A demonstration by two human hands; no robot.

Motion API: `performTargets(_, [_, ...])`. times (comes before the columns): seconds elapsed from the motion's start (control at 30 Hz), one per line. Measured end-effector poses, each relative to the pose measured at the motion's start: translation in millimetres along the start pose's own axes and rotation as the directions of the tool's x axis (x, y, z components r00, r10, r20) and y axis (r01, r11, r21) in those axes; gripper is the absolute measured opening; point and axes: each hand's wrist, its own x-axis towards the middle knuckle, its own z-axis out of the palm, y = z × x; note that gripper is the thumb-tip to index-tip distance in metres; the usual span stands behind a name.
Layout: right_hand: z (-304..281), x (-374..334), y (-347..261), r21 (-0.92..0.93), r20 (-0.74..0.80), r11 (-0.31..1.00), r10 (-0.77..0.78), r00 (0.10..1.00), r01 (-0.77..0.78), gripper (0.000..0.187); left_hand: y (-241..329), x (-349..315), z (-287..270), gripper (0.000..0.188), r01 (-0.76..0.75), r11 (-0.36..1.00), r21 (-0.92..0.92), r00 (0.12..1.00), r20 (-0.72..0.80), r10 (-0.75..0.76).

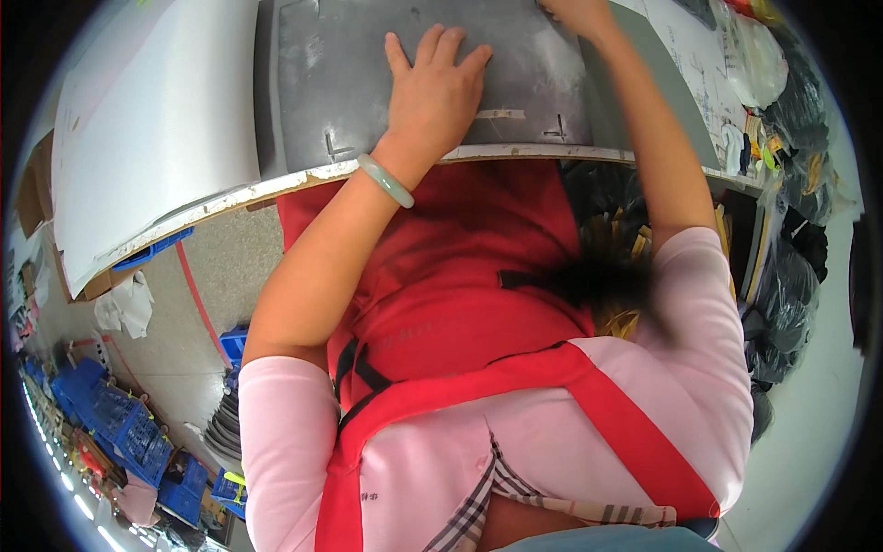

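Note:
My left hand (434, 97), with a pale green bangle (386, 180) at the wrist, lies flat with fingers spread on a dark grey sheet (349, 83). The sheet has whitish smudges, black corner marks and a short strip of tape (501, 114) near its front edge. At the top edge of the picture, my right hand (581, 15) is over the far right part of the sheet. Its fingers look curled together and are partly cut off, so whatever they hold is hidden.
A large white sheet (156, 101) covers the table's left side, and a grey-green board (658, 92) lies at right. The white table edge (303, 178) runs in front of me. Plastic-wrapped bundles (782, 276) crowd the right; blue crates (110, 409) stand on the floor at left.

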Motion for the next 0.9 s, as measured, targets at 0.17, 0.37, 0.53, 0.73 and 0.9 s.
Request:
performTargets(0.17, [-25.9, 2.1, -38.4, 0.175, 0.044, 0.982, 0.069, 0.997, -0.076, 0.017, -0.1, 1.9, -0.9, 0.033, -0.006, 1.0, -0.015, 1.0, -0.013, 0.006])
performTargets(0.37, [31.8, 18.2, -118.8, 0.464, 0.092, 0.878, -0.182, 0.979, 0.119, 0.022, -1.0, -0.6, 1.7, 0.037, 0.004, 0.999, -0.038, 1.0, 0.001, -0.004])
performTargets(0.53, [88.0, 36.5, -187.7, 0.115, 0.011, 0.851, -0.517, 0.856, 0.512, 0.02, -0.2, -0.6, 5.0, 0.038, -0.021, 0.996, -0.088, 0.997, -0.072, 0.015])
performTargets(0.73, [94.5, 53.2, -202.9, 0.017, 0.135, 0.869, -0.491, 0.86, 0.494, 0.017, 1.9, 0.1, 7.0, 0.041, -0.025, 0.999, -0.035, 0.999, -0.026, 0.024])
performTargets(0.9, [109.2, 66.5, -205.0, -0.222, 0.171, 0.776, -0.565, 0.808, 0.59, 0.017, -0.4, 0.2, 5.0, 0.037, -0.026, 0.997, -0.07, 0.999, -0.031, 0.024])
